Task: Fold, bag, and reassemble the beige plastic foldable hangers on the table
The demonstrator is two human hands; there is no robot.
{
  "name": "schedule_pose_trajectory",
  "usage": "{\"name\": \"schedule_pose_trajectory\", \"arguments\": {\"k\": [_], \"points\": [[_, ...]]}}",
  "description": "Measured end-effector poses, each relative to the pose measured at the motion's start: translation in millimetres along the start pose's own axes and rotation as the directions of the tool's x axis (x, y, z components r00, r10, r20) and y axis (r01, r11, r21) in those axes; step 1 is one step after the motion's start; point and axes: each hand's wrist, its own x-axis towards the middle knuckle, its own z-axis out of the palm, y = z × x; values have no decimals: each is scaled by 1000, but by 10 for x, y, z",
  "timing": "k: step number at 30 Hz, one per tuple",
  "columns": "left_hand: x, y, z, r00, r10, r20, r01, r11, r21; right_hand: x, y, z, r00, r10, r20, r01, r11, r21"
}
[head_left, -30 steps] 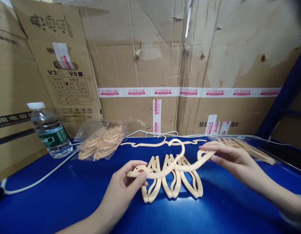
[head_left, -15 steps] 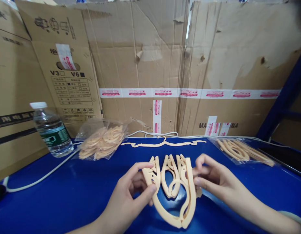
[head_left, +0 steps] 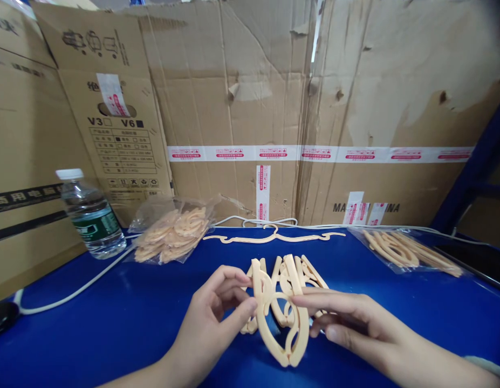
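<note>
A cream folding hanger (head_left: 268, 340), bent into a narrow V with its joint at the bottom, stands tilted just over the blue table. My left hand (head_left: 217, 312) pinches its left arm between thumb and fingers. My right hand (head_left: 355, 318) lays its outstretched index finger across the right arm; its thumb is apart from the hanger. The other right fingertips are partly hidden. Behind lie more folded hangers (head_left: 276, 310), partly covered by the held one and my hands. Farther back an opened hanger (head_left: 255, 238) lies flat, hook away from me.
At the back left are a clear bag of hangers (head_left: 169, 231) and a water bottle (head_left: 94, 221). Another bagged set (head_left: 407, 250) and a dark flat device (head_left: 472, 264) lie right. White cables (head_left: 77, 288) cross the table (head_left: 152, 312). Cardboard (head_left: 233, 118) walls the back.
The hanger's two arms have come closer together, narrowing the V. My right hand has moved left, its index finger now straightened across the right arm. My left hand keeps its hold.
</note>
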Motion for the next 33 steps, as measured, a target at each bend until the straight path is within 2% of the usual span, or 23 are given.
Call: {"name": "schedule_pose_trajectory", "arguments": {"k": [7, 15, 23, 27, 29, 33], "points": [[-60, 45, -4, 996, 76, 54, -83, 986, 143, 24, -11, -9, 1000, 11, -11, -11, 999, 44], [-84, -9, -3, 965, -27, 259, 18, 999, 39, -6, 1, -17, 1000, -5, 28, 5, 1000, 31], [-82, -24, -30, 954, -55, 296, 66, 997, -28, -16, 9, -56, 998, -28, 64, 18, 990, 139], [-78, -56, -38, 958, -50, 282, 62, 998, -33, -23, -5, -57, 998, -27, 49, 21, 993, 120], [-107, -111, -60, 955, -22, 296, 27, 1000, -14, -26, -31, -61, 999, -4, 52, -1, 995, 95], [-206, -208, -134, 934, 100, 343, -133, 988, 73, -43, -61, -89, 994, 85, 72, -91, 993, 74]]}}
